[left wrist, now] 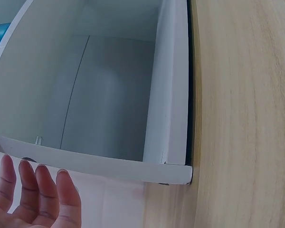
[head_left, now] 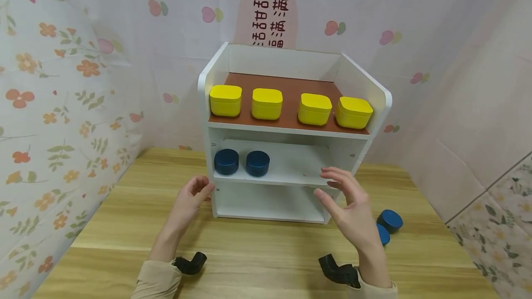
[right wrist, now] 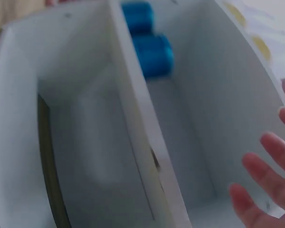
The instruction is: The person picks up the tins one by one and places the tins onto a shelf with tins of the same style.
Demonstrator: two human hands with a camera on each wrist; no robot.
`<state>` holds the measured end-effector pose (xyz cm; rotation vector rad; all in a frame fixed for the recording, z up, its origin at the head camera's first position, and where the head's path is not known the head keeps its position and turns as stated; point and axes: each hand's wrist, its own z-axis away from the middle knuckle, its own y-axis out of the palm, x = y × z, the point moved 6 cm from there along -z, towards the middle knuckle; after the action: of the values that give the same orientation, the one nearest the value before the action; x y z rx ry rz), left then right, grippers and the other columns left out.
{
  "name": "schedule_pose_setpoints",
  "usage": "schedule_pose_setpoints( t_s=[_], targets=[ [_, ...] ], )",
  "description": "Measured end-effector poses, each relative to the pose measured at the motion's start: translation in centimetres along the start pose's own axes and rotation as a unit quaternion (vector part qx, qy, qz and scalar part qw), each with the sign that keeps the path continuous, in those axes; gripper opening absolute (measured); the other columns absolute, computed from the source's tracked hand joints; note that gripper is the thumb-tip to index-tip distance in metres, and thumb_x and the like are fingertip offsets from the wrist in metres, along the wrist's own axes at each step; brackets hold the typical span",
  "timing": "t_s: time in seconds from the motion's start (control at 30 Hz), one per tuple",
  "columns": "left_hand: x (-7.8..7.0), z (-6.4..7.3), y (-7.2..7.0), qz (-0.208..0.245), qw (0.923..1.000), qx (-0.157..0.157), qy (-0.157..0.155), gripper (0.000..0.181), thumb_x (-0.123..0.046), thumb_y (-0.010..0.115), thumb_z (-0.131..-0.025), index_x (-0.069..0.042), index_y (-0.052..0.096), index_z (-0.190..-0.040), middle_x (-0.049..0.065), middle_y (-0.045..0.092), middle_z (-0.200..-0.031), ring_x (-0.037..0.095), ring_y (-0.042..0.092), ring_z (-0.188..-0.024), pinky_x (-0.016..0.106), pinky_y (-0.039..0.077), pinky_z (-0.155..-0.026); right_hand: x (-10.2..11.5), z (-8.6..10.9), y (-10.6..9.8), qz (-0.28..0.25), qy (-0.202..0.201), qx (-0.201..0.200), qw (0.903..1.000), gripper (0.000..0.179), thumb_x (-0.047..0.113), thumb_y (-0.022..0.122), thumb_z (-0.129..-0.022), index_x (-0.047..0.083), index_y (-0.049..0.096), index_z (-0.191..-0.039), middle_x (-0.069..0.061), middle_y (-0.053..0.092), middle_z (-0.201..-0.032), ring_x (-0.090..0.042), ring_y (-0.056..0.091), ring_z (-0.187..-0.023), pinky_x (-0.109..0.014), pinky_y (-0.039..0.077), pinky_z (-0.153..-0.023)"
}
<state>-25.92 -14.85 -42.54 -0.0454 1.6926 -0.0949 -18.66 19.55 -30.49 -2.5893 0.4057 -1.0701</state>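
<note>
A small white shelf unit (head_left: 270,129) stands on the table. Two dark blue round tins, a left one (head_left: 226,162) and a right one (head_left: 257,164), sit at the left of its middle level. My left hand (head_left: 190,202) is at the unit's left side panel, thumb by the front edge; whether it touches cannot be told. In the left wrist view its fingers (left wrist: 45,192) lie along the outside of that panel. My right hand (head_left: 351,209) hovers before the unit's right side, holding nothing, thumb and fingers spread apart. The right wrist view shows its fingers (right wrist: 268,178) beside the middle compartment.
Several yellow boxes, one of them at far left (head_left: 226,101), line the brown top level. On the table to the right lie two more blue tins, a farther one (head_left: 389,221) and a nearer one (head_left: 383,234) partly hidden by my right hand. A patterned curtain (head_left: 166,59) hangs behind.
</note>
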Motion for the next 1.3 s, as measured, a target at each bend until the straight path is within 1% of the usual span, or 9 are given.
schedule_pose_setpoints(
  t_s=[0.23,0.37,0.47,0.6,0.73,0.97,1.07,1.2,1.3],
  targets=[
    [0.2,0.2,0.1,0.006,1.0000,-0.002,-0.004,0.030,-0.024,0.060,-0.099,0.002,0.051,-0.112,0.012,0.054,-0.102,0.022,0.050,-0.095,0.034,0.050,-0.085,-2.4,1.6,-4.6,-0.039,0.038,-0.042,0.9976,0.038,-0.019,0.063,-0.084,-0.011,0.057,-0.121,-0.022,0.056,-0.124,-0.023,0.053,-0.115,-0.026,0.046,-0.094],
    [0.3,0.3,0.0,0.006,1.0000,-0.006,0.001,0.029,-0.022,0.060,-0.099,0.002,0.051,-0.112,0.012,0.054,-0.101,0.020,0.051,-0.094,0.031,0.050,-0.082,-4.5,2.8,-7.4,-0.054,0.093,-0.067,0.9920,0.036,-0.016,0.061,-0.088,-0.014,0.053,-0.122,-0.014,0.059,-0.121,-0.022,0.055,-0.112,-0.021,0.047,-0.091],
    [0.3,0.2,0.0,-0.001,1.0000,-0.003,-0.001,0.028,-0.023,0.060,-0.099,0.001,0.052,-0.112,0.012,0.054,-0.101,0.020,0.051,-0.094,0.032,0.051,-0.082,-6.2,4.1,-9.0,0.000,0.153,-0.049,0.9870,0.036,-0.004,0.062,-0.093,-0.007,0.053,-0.128,-0.002,0.060,-0.121,-0.017,0.056,-0.110,-0.016,0.045,-0.087],
    [0.1,0.0,0.1,-0.003,1.0000,-0.003,-0.001,0.029,-0.024,0.060,-0.100,0.001,0.052,-0.113,0.012,0.054,-0.102,0.020,0.051,-0.095,0.034,0.050,-0.084,-8.7,5.9,-10.6,0.077,0.221,0.009,0.9721,0.039,0.011,0.062,-0.097,0.002,0.051,-0.133,0.010,0.057,-0.122,-0.008,0.055,-0.109,-0.014,0.044,-0.082],
    [-0.1,0.0,0.2,-0.001,1.0000,-0.006,0.001,0.029,-0.023,0.059,-0.100,0.002,0.052,-0.113,0.012,0.054,-0.103,0.019,0.050,-0.095,0.033,0.050,-0.084,-10.9,7.7,-11.9,0.096,0.268,0.049,0.9573,0.047,0.019,0.062,-0.098,0.001,0.046,-0.138,0.013,0.052,-0.123,-0.002,0.054,-0.107,-0.016,0.047,-0.078],
    [-0.4,0.1,0.1,0.002,1.0000,-0.007,0.003,0.027,-0.021,0.060,-0.100,0.002,0.051,-0.112,0.012,0.054,-0.101,0.018,0.051,-0.093,0.030,0.050,-0.082,-13.3,10.5,-13.3,0.090,0.354,0.080,0.9275,0.059,0.029,0.060,-0.099,0.000,0.036,-0.145,-0.020,0.047,-0.137,0.004,0.052,-0.101,-0.023,0.048,-0.078],
    [-0.3,0.1,0.1,0.007,0.9999,-0.009,0.004,0.027,-0.020,0.060,-0.100,0.003,0.051,-0.112,0.011,0.054,-0.101,0.018,0.051,-0.093,0.030,0.050,-0.082,-14.1,11.3,-13.8,0.076,0.376,0.085,0.9196,0.062,0.029,0.060,-0.099,-0.001,0.033,-0.145,-0.026,0.041,-0.140,0.007,0.051,-0.100,-0.023,0.048,-0.078],
    [-0.3,0.1,0.0,0.009,0.9999,-0.011,0.004,0.027,-0.019,0.059,-0.100,0.003,0.051,-0.112,0.011,0.054,-0.101,0.017,0.051,-0.092,0.030,0.050,-0.082,-14.9,12.3,-13.9,0.045,0.401,0.097,0.9098,0.064,0.027,0.061,-0.099,-0.002,0.030,-0.146,-0.027,0.038,-0.142,-0.007,0.052,-0.109,-0.030,0.050,-0.082],
    [-0.3,0.1,0.2,0.009,0.9999,-0.009,0.004,0.026,-0.019,0.059,-0.100,0.003,0.051,-0.112,0.011,0.054,-0.101,0.017,0.051,-0.093,0.031,0.050,-0.082,-15.6,13.4,-13.9,0.018,0.442,0.117,0.8893,0.068,0.027,0.061,-0.098,-0.001,0.025,-0.148,-0.027,0.035,-0.144,-0.025,0.052,-0.116,-0.038,0.051,-0.087]
  ],
)
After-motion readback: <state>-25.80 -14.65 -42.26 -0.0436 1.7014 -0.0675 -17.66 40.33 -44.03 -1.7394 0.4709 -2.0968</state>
